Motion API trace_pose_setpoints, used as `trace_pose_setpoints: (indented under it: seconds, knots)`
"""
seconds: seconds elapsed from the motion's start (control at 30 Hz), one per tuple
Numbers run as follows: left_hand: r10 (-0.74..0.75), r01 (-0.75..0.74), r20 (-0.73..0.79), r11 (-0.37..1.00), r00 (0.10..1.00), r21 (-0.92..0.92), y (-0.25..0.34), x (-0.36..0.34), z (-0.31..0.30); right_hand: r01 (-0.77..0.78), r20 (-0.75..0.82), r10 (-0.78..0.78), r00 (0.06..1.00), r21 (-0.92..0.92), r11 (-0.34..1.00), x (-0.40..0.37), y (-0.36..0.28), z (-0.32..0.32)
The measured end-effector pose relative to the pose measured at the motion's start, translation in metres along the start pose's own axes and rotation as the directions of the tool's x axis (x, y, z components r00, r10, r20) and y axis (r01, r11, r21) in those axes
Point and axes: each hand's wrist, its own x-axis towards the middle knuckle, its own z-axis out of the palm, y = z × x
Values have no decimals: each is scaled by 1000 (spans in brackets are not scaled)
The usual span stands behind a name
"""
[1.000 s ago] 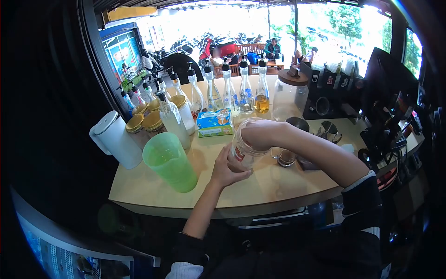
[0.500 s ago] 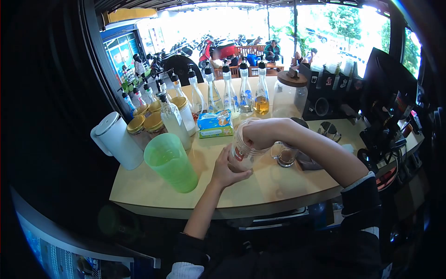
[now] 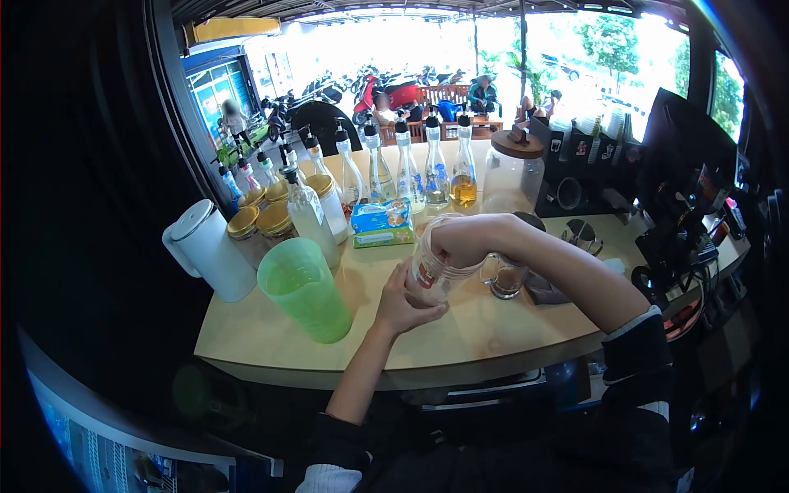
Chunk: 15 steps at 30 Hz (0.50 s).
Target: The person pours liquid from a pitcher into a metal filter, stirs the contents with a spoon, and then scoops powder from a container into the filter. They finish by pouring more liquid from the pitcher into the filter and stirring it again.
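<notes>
A clear jar point(image 3: 429, 283) with a red label stands tilted on the wooden counter point(image 3: 386, 345). My left hand point(image 3: 404, 302) is wrapped round its lower left side. My right hand point(image 3: 457, 240) reaches down through the jar's mouth; its fingers are inside, and what they hold, if anything, cannot be made out. Just right of the jar is a glass mug point(image 3: 506, 281) with something brown in it. Left of my hands stands a green translucent pitcher point(image 3: 308, 292). A blue and green wipes packet point(image 3: 382, 223) lies behind the jar.
A white jug point(image 3: 212, 251) and gold-lidded jars point(image 3: 275, 218) stand at the left. Pump bottles point(image 3: 404, 168) line the back edge. A large wooden-lidded jar point(image 3: 511, 172), a dark cup holder point(image 3: 583, 160) and metal cups point(image 3: 580, 233) are at the right. People sit outside.
The camera view has shifted very slightly, so the counter items appear a little lower. Both hands keep nearly the same place on and in the jar.
</notes>
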Motion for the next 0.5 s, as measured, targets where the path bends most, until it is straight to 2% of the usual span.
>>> trace_pose_setpoints:
  seconds: [0.07, 0.27, 0.33, 0.5]
  knots:
    - [11, -11, -8, 1000, 1000, 6, -2, 0, 1, 44, -20, -44, 999, 12, 999, 1, 5, 0]
    - [4, -4, -9, 1000, 1000, 9, -2, -1, 1, 34, 2, -34, 999, 75, 997, -7, 2, -8]
    - [-8, 8, -9, 1000, 1000, 10, -2, 0, 1, -14, 41, 10, 999, 98, 995, -8, 1, -10]
    - [-6, 6, -2, 1000, 1000, 22, -1, 0, 0, 43, 24, -45, 999, 57, 997, -4, 6, -2]
